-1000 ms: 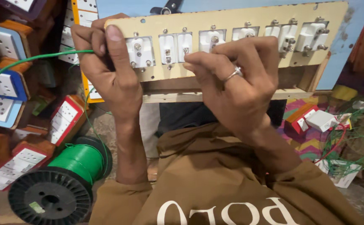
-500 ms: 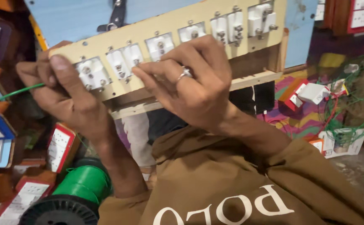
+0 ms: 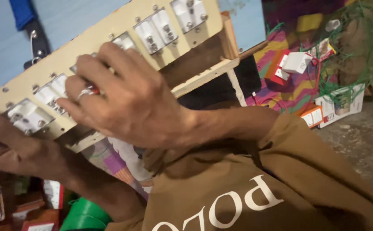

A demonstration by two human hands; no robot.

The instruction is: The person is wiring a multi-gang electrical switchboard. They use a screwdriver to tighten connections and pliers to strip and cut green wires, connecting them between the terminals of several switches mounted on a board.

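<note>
Head view, looking down past a brown sweatshirt (image 3: 280, 188) with white lettering that fills the lower right of the frame. Long cream switch board (image 3: 109, 47) runs tilted from lower left to upper right across the top, its back facing the camera; white switch backs with metal screw terminals sit in a row along it. Wooden frame (image 3: 207, 72) edges the board's underside and right end. Pale blue wall (image 3: 66, 21) behind it, with a dark strap and a metal clip hanging at upper left.

Right hand (image 3: 126, 98) lies over the middle of the board, fingers curled and pressed against the switch backs, a ring on one finger; it hides several terminals, and whether anything small is pinched beneath cannot be told. Left hand (image 3: 7, 149) is at the board's lower left end, blurred and cut by the frame edge; it seems closed around the board's edge, though the fingertips are out of sight.

Right of the board: multicoloured cloth (image 3: 289, 85), red and white boxes (image 3: 291, 64), a tangle of green wire (image 3: 349, 47), grey floor (image 3: 361, 141). Lower left: green wire spool (image 3: 84, 214), partly hidden by the left forearm, with more small boxes (image 3: 49, 194) beside it.
</note>
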